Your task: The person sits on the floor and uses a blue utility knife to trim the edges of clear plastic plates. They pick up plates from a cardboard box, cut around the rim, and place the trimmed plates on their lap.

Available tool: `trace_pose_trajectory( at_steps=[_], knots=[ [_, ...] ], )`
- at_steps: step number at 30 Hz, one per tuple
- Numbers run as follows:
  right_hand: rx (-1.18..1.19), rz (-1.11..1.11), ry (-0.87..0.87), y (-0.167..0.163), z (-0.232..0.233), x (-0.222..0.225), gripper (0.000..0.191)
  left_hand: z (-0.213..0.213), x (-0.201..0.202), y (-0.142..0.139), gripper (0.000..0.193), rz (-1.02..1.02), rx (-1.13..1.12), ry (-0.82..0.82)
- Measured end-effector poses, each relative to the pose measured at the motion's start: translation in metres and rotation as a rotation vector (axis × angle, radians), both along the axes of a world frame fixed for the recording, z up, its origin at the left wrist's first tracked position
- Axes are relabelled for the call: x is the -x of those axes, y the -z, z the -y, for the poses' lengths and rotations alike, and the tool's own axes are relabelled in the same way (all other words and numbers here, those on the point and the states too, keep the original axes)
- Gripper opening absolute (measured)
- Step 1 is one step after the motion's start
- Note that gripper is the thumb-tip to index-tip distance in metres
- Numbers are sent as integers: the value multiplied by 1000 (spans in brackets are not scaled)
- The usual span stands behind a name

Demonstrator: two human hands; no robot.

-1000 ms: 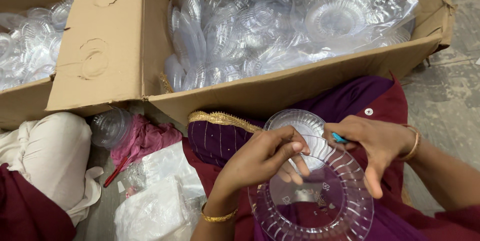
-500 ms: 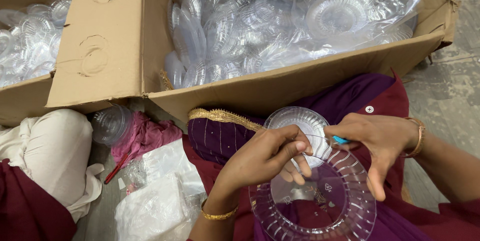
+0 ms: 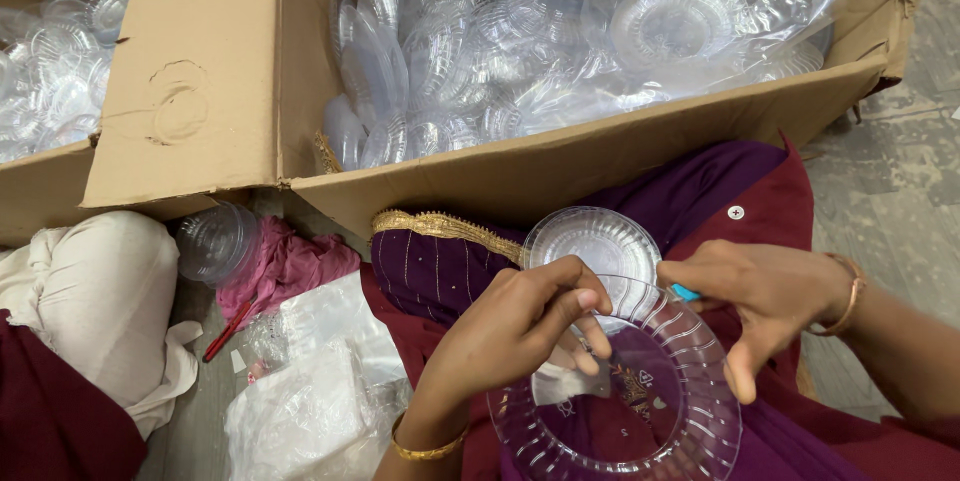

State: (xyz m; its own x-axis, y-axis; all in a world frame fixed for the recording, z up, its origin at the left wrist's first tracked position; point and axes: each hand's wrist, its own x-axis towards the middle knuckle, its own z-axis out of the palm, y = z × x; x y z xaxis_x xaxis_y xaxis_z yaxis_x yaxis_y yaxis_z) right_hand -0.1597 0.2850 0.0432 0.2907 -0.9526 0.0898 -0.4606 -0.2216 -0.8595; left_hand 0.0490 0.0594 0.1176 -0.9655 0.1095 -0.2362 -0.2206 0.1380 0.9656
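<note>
A large clear ribbed plastic plate (image 3: 640, 411) rests over my lap. My left hand (image 3: 515, 326) pinches at its middle, fingers closed on the plate's inner part. A smaller clear round plastic plate (image 3: 590, 241) lies just behind it on the purple cloth. My right hand (image 3: 755, 296) holds a small blue-tipped tool (image 3: 684, 292) against the large plate's far rim, its lower fingers hanging over the edge.
A big cardboard box (image 3: 560, 166) packed with clear plastic plates stands right in front of my knees. A second box (image 3: 40, 181) with more plates is at the left. Clear lids, pink cloth (image 3: 285, 266), plastic bags (image 3: 310, 401) and a red pen (image 3: 228, 331) lie on the floor at left.
Both hands stay on the large plate with only small finger shifts. The view has drifted slightly; nothing was picked up or let go.
</note>
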Motion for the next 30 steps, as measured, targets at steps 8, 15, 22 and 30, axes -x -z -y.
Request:
trace_pose_trajectory(
  at_steps=[8, 15, 22, 30],
  knots=[
    [41, -74, 120, 19, -19, -12, 93, -3, -7, 1, 23, -75, 17, -38],
    [152, -140, 203, 36, -31, -24, 86, -5, -14, -1, 22, -44, 11, -90],
    [171, -115, 239, 47, -36, -28, 83, -6, -13, 0, 23, -34, 19, -84],
    [115, -56, 220, 51, -38, -31, 74, -4, -14, 2, 23, -3, 6, -106]
  ],
)
